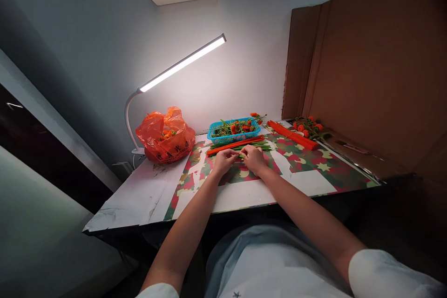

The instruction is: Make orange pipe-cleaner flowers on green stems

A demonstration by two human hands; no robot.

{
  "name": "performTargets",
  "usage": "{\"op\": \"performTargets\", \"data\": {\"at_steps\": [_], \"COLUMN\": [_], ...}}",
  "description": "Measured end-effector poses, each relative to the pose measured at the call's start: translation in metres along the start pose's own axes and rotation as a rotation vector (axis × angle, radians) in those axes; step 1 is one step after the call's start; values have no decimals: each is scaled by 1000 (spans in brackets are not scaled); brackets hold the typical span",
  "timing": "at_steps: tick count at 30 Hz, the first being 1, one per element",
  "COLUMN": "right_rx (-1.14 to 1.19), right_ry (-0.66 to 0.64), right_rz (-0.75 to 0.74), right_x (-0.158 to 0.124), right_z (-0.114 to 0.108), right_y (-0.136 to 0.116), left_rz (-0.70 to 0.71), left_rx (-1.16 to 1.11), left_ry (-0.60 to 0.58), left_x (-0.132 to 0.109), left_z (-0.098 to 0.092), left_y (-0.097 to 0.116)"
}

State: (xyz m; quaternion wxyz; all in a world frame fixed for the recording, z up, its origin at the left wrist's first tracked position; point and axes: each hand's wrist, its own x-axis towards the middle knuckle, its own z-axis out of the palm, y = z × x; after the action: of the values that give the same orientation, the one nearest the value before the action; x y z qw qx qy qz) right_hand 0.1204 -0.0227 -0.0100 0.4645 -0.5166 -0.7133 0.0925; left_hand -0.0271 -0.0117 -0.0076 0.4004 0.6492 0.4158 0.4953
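Note:
My left hand (225,160) and my right hand (254,158) meet over the middle of the table. Both have their fingers pinched together on a small green stem piece (241,155), whose exact shape is partly hidden by the fingertips. Just beyond the hands lies a bundle of long green stems (263,147). Along it rests a bundle of thin orange-red sticks (223,150), which look like pipe cleaners. Behind these stands a blue basket (228,138) holding orange flowers (244,126) with green stems.
An orange plastic bag (178,144) with orange blooms sits at left, beside a lit lamp (183,65). At right lie another orange-red bundle (291,135) and orange flowers (309,126). Cardboard (370,70) walls off the right side of the camouflage-patterned table (310,181).

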Motion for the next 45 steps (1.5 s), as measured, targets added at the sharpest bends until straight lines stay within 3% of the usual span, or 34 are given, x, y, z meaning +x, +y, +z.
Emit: {"op": "performTargets", "data": {"at_steps": [4, 7, 12, 18, 30, 35, 37, 40, 43, 45], "right_rx": [348, 416, 334, 121, -180, -160, -50, 77, 0, -66], "right_ry": [133, 145, 20, 9, -75, -74, -26, 53, 79, 112], "right_rz": [210, 241, 168, 103, 7, -2, 37, 100, 104, 136], "right_x": [5, 6, 2, 1, -4, -2, 0, 2, 3, 3], "right_z": [4, 6, 12, 9, -2, -1, 1, 3, 2, 0], "right_y": [1, 2, 3, 1, -10, -7, -5, -2, 1, 5], "left_rz": [-7, -40, -55, -30, -8, -29, -33, -38, -106, -144], "left_rx": [-165, -242, -281, -266, -123, -139, -182, -251, -265, -259], "left_ry": [114, 188, 167, 86, 44, 40, 95, 291, 485, 522], "left_x": [1, 2, 2, 0, 6, 6, 7, 12, 14, 13], "left_z": [4, 4, 4, 8, 5, 3, -1, -12, -22, -24], "left_y": [1, 2, 4, 6, -7, -3, 1, 5, 3, 3]}}
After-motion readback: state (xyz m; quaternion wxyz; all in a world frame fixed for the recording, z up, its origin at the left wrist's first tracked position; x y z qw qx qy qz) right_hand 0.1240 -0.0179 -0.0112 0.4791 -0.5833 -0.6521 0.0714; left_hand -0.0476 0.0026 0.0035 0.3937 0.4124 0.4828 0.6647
